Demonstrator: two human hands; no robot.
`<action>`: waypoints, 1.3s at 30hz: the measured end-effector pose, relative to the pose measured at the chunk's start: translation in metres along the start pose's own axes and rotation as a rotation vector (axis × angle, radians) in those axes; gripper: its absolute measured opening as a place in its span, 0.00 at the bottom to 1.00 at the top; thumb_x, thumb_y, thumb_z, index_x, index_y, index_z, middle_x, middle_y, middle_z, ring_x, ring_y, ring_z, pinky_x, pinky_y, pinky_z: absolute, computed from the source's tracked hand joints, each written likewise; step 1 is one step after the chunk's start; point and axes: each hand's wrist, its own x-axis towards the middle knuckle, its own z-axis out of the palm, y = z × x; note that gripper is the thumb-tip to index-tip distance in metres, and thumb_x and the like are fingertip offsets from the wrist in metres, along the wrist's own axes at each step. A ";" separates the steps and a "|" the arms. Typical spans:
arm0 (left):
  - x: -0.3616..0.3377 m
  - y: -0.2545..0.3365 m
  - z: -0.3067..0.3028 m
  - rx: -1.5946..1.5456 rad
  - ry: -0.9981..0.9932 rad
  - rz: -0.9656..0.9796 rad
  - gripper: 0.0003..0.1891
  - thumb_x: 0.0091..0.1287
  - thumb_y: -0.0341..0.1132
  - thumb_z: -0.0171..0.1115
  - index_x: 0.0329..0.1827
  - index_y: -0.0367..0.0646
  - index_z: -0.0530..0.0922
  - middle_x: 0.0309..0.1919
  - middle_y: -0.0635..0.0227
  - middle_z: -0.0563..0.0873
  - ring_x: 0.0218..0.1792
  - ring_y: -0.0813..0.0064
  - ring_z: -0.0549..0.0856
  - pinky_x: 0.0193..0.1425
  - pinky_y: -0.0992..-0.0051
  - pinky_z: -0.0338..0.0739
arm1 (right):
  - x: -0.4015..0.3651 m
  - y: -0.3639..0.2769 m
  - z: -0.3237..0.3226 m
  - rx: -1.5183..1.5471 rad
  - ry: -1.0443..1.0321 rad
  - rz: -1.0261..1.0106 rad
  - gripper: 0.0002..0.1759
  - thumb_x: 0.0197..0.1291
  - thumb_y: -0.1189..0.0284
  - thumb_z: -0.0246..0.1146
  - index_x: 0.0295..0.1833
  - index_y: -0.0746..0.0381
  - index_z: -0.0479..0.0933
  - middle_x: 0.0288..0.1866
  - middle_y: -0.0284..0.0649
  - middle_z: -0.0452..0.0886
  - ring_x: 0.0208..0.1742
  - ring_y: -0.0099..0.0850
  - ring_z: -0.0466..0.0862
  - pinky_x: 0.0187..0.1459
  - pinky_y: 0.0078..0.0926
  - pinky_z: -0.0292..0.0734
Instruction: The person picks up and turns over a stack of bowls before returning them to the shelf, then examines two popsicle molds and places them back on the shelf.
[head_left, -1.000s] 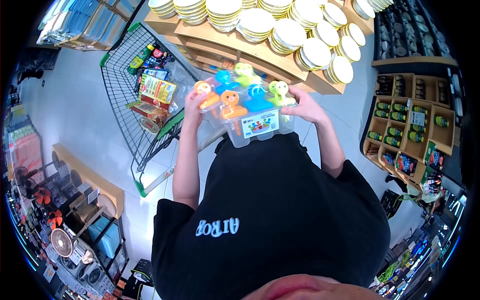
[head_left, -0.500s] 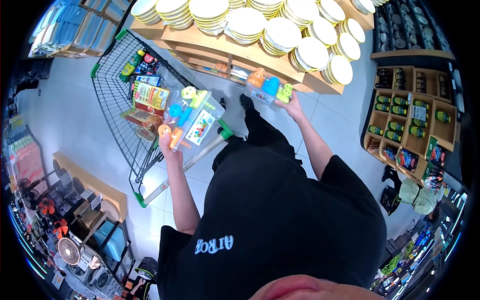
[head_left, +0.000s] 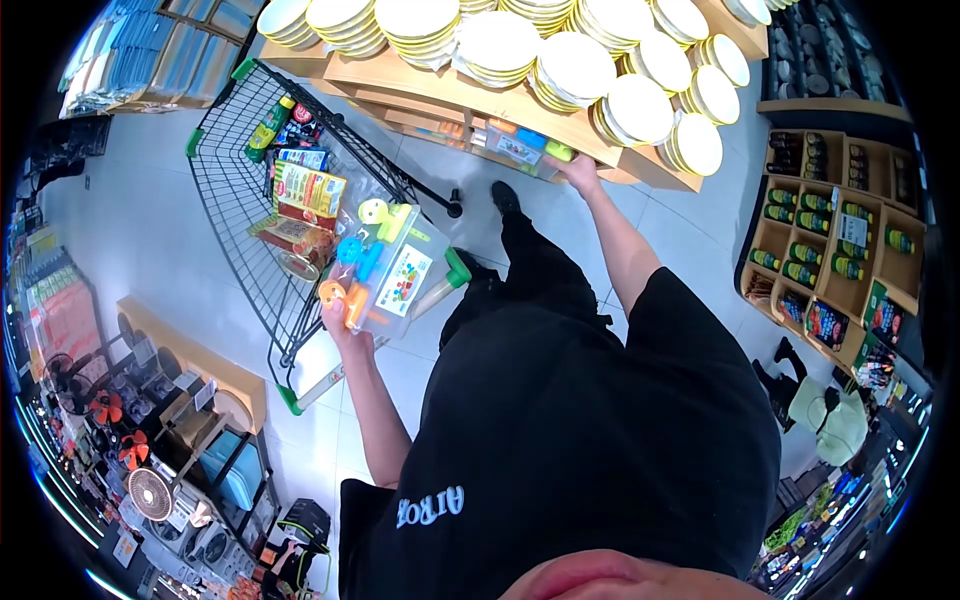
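My left hand [head_left: 343,322] is closed on the end of a clear plastic box [head_left: 407,275] with orange, blue and yellow-green character handles, held over the rear of the shopping cart [head_left: 228,225]. My right hand [head_left: 580,172] grips the green end of a second clear box [head_left: 515,148] at the shelf opening under the plate display. The shelf edge partly covers the tops of that box's handles. Inside the cart are a green bottle [head_left: 268,128], a red and yellow food packet [head_left: 311,192] and other packages.
Stacks of white plates [head_left: 575,68] stand on the wooden display [head_left: 430,78]. Bottles fill a wooden shelf unit [head_left: 868,240] at the right. Fans [head_left: 151,494] are on the lower left display. Another person [head_left: 828,408] is at the far right.
My right hand has moved up toward the display, and its box now sits at the shelf opening, partly hidden. My left hand still holds its box, slightly shifted.
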 end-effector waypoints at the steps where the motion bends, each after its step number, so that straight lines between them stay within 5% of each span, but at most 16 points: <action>1: 0.000 -0.002 0.002 -0.004 0.004 -0.003 0.45 0.56 0.53 0.65 0.69 0.29 0.61 0.61 0.53 0.74 0.58 0.65 0.78 0.61 0.68 0.74 | 0.001 0.002 -0.003 0.034 -0.005 0.056 0.32 0.47 0.66 0.78 0.56 0.67 0.74 0.51 0.41 0.81 0.49 0.30 0.80 0.52 0.27 0.76; 4: -0.003 -0.008 -0.001 0.002 0.020 -0.039 0.45 0.56 0.53 0.65 0.69 0.29 0.61 0.62 0.52 0.73 0.60 0.64 0.77 0.62 0.68 0.74 | -0.001 -0.012 -0.008 0.118 -0.019 0.222 0.33 0.48 0.62 0.77 0.58 0.65 0.75 0.53 0.38 0.81 0.49 0.29 0.79 0.51 0.26 0.75; 14: 0.000 -0.007 0.021 -0.025 -0.002 0.000 0.44 0.57 0.53 0.65 0.69 0.28 0.61 0.63 0.50 0.73 0.62 0.62 0.76 0.64 0.66 0.72 | 0.009 -0.021 -0.005 0.077 0.075 0.198 0.42 0.47 0.62 0.78 0.65 0.67 0.68 0.61 0.42 0.76 0.60 0.32 0.74 0.61 0.27 0.70; 19: -0.001 -0.013 0.012 -0.035 0.017 -0.028 0.43 0.58 0.52 0.64 0.68 0.28 0.62 0.62 0.50 0.74 0.61 0.62 0.76 0.63 0.66 0.73 | 0.026 0.028 -0.004 0.199 0.098 0.205 0.43 0.45 0.65 0.79 0.66 0.66 0.67 0.64 0.42 0.74 0.63 0.33 0.73 0.64 0.27 0.69; 26: -0.003 -0.018 0.000 -0.051 -0.012 -0.051 0.41 0.61 0.52 0.60 0.71 0.34 0.58 0.62 0.55 0.73 0.62 0.60 0.74 0.68 0.62 0.68 | 0.037 0.014 -0.004 -0.756 0.158 -0.053 0.36 0.59 0.59 0.67 0.68 0.66 0.65 0.70 0.44 0.68 0.69 0.37 0.66 0.71 0.35 0.57; 39: -0.006 -0.019 -0.006 -0.045 0.044 -0.113 0.37 0.61 0.52 0.61 0.67 0.38 0.63 0.61 0.57 0.73 0.60 0.60 0.76 0.65 0.61 0.71 | 0.063 0.036 -0.010 -0.757 0.230 0.027 0.35 0.59 0.61 0.67 0.67 0.67 0.66 0.69 0.43 0.69 0.69 0.36 0.67 0.70 0.34 0.59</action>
